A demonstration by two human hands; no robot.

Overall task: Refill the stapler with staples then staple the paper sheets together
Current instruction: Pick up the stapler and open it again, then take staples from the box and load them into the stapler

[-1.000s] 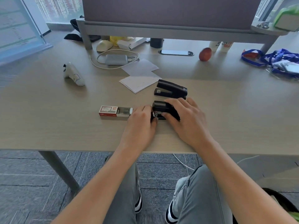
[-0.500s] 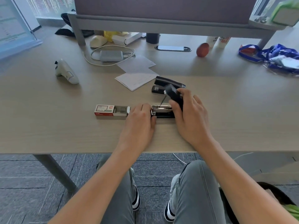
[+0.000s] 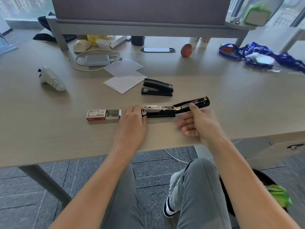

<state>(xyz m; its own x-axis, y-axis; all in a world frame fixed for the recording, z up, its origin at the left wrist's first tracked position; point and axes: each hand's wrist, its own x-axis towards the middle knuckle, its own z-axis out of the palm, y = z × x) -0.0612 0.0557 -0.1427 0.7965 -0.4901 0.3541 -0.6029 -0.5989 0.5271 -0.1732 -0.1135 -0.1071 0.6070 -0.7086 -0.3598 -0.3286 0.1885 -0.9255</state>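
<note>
A black stapler (image 3: pixel 160 111) lies on the desk with its lid folded fully back to the right, so the shiny metal staple channel is bare. My left hand (image 3: pixel 132 119) presses on the stapler's front end. My right hand (image 3: pixel 198 121) holds the flipped-back lid (image 3: pixel 199 103) between thumb and fingers. A red and white staple box (image 3: pixel 103 114) lies half slid open just left of my left hand. Small white paper sheets (image 3: pixel 123 83) rest farther back on the desk.
A second black stapler (image 3: pixel 156 88), closed, sits behind the open one. A white controller (image 3: pixel 51 79) lies at the left, a charger with cable (image 3: pixel 97 60) at the back, a red ball (image 3: pixel 186 50) and blue lanyards (image 3: pixel 264 55) at the back right. The desk edge runs close to me.
My right hand has swung the stapler's lid from closed, up and over to the right, until it lies fully back. My left hand stayed on the front end.
</note>
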